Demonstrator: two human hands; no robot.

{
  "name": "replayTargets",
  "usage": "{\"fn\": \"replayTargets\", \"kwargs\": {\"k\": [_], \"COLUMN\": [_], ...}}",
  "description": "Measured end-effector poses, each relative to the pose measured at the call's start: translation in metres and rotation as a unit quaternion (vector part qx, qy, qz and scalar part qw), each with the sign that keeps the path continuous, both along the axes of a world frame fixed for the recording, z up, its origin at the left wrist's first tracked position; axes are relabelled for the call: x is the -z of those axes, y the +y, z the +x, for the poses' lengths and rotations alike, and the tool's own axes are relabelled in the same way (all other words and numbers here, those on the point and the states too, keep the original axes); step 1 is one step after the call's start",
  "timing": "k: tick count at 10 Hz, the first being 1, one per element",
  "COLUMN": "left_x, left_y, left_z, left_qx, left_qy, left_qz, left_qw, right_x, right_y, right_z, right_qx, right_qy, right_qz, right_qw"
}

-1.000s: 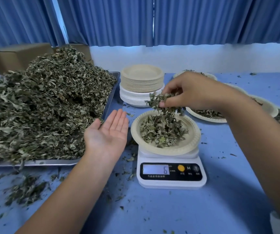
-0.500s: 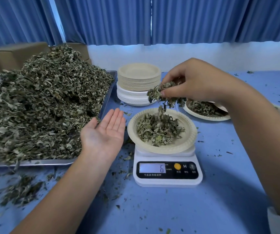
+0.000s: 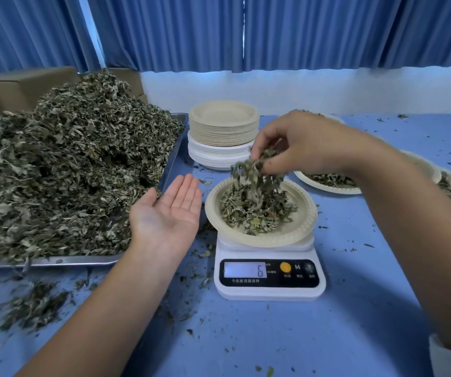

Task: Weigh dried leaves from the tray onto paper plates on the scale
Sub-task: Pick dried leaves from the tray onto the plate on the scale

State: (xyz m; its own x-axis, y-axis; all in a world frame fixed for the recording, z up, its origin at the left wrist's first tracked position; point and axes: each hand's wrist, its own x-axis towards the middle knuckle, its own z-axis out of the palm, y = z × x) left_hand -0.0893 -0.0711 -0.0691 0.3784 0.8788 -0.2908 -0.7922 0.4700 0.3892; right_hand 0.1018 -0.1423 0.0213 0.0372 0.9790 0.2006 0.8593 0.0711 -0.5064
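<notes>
Over the scale (image 3: 269, 278), the right hand (image 3: 300, 148) pinches a clump of dried leaves (image 3: 254, 175) that trails down onto the paper plate (image 3: 300, 229) on the platform. The left hand (image 3: 167, 213) lies flat, palm up and empty, between the tray (image 3: 172, 159) and the scale. The display reads 6. Filled plates (image 3: 327, 186) sit at right on the table (image 3: 355, 308); a stack of unused plates (image 3: 223, 123) stands behind. The tray is heaped high — a few portions done, this one mid-weigh, likely many left.
</notes>
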Motion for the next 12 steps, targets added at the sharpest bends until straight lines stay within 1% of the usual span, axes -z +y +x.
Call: {"fn": "replayTargets", "kwargs": {"k": [1,2,4,9,10,12], "left_x": [0.0,0.0,-0.001,0.0,0.001,0.001], "left_y": [0.0,0.0,0.0,-0.001,0.0,0.0], "left_z": [0.0,0.0,0.0,0.0,0.0,0.001], "left_qx": [0.0,0.0,-0.001,-0.002,-0.001,0.002], "left_qy": [0.0,-0.002,-0.001,-0.004,0.001,0.003], "left_qz": [0.0,0.0,-0.001,-0.001,0.001,0.003], "left_qw": [1.0,1.0,1.0,1.0,1.0,1.0], "right_x": [0.014,0.016,0.003,-0.007,-0.008,0.001], "right_y": [0.006,0.008,0.003,0.0,-0.002,0.003], "right_z": [-0.007,-0.007,0.001,0.008,0.01,0.01], "right_qx": [-0.012,-0.013,-0.01,0.014,0.013,0.025], "right_qy": [-0.052,-0.064,0.02,0.121,0.117,0.065], "right_qz": [-0.077,-0.078,0.0,0.101,0.083,-0.008], "right_qw": [0.996,0.995,1.0,0.987,0.99,0.998]}}
